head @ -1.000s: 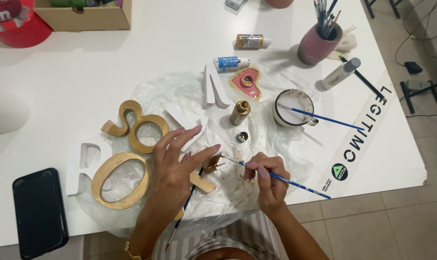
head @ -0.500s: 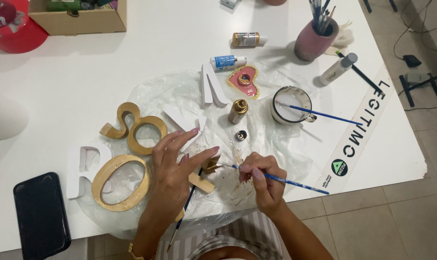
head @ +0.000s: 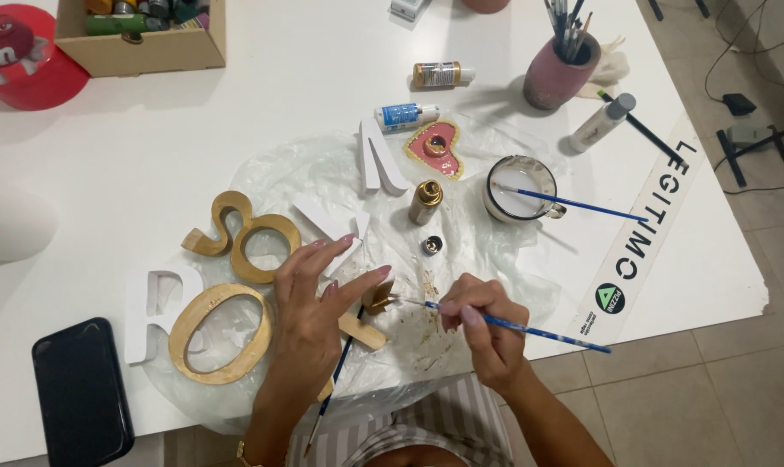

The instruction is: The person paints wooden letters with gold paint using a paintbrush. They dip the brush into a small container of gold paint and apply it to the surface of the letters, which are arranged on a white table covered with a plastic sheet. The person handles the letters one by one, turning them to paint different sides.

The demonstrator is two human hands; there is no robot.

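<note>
Gold-painted letter (head: 370, 313) steadied by left hand (head: 310, 324); right hand (head: 487, 333) apparently pinches blue paintbrush (head: 504, 324).

White table (head: 262, 95) is covered mid-front by a crumpled clear plastic sheet (head: 323, 173). Directly on the tabletop: black phone (head: 81, 391) at the front left, red cap (head: 25, 56) and cardboard box (head: 141, 39) at the back left, two paint bottles (head: 442, 73) (head: 405, 115), pink brush cup (head: 560, 73), grey-capped tube (head: 601, 123), long white printed strip (head: 643, 229) along the right edge.
</note>
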